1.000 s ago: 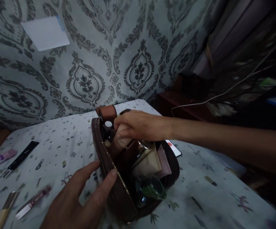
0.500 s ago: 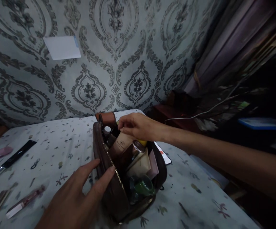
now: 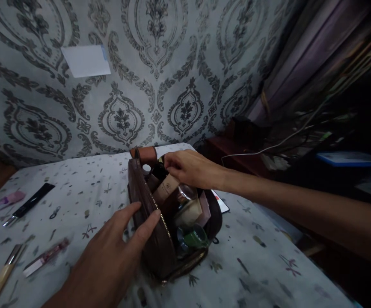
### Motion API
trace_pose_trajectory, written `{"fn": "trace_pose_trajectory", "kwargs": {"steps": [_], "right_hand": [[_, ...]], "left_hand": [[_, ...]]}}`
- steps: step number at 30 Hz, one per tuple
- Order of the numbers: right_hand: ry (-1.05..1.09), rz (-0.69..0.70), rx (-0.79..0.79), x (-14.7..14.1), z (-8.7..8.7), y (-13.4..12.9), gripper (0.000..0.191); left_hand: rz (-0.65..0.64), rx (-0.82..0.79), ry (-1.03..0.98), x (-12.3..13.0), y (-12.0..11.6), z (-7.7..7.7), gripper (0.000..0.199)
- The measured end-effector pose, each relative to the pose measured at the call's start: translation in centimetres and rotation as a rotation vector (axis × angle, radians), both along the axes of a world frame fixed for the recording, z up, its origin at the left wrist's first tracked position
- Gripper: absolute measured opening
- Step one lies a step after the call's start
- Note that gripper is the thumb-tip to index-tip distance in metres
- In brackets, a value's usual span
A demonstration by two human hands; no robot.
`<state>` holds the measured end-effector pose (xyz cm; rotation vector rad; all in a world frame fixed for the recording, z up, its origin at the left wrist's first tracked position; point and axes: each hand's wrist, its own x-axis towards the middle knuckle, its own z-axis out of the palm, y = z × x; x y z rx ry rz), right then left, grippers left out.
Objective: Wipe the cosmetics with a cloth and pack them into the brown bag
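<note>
A dark brown zipped bag (image 3: 153, 244) stands unzipped on the patterned cloth, filled with cosmetics. Inside are a beige tube (image 3: 167, 187), a white-capped bottle (image 3: 146, 169), a pink packet (image 3: 205, 209) and a green glass jar (image 3: 195, 238). With thumb and finger spread, my left hand (image 3: 111, 252) rests against the bag's left side at the zip. My right hand (image 3: 191, 167) reaches over the far part of the bag with curled fingers, above the beige tube; its fingertips are partly hidden, and what they hold cannot be made out.
On the cloth (image 3: 85, 188) at the left lie a black tube (image 3: 34, 201), a lip gloss (image 3: 46, 258), a wooden-handled brush (image 3: 4, 273) and a pink item (image 3: 10, 199). A phone (image 3: 220, 202) lies partly behind the bag. A white cable (image 3: 268, 148) runs at the right.
The view has shifted slightly, moving the loose items a little rightward. Both hands stay at the bag, and the yellow item beneath my right hand no longer shows.
</note>
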<state>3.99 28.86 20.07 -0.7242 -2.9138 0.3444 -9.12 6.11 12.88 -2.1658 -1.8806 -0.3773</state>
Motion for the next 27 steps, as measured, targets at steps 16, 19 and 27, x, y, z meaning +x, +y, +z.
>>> {"fn": "trace_pose_trajectory", "kwargs": {"steps": [16,19,27], "right_hand": [[0.235,0.346,-0.105,2.8,-0.4,-0.7,0.027],[0.236,0.367,-0.151,3.7,-0.9,-0.8,0.025],[0.245,0.342,-0.211,4.0,-1.4,-1.0,0.024]], "left_hand": [[0.008,-0.019,-0.016,-0.3,-0.6,0.7,0.068],[0.024,-0.036,-0.018,0.0,-0.7,1.0,0.068],[0.045,-0.033,-0.026,0.5,-0.4,1.3,0.070]]}}
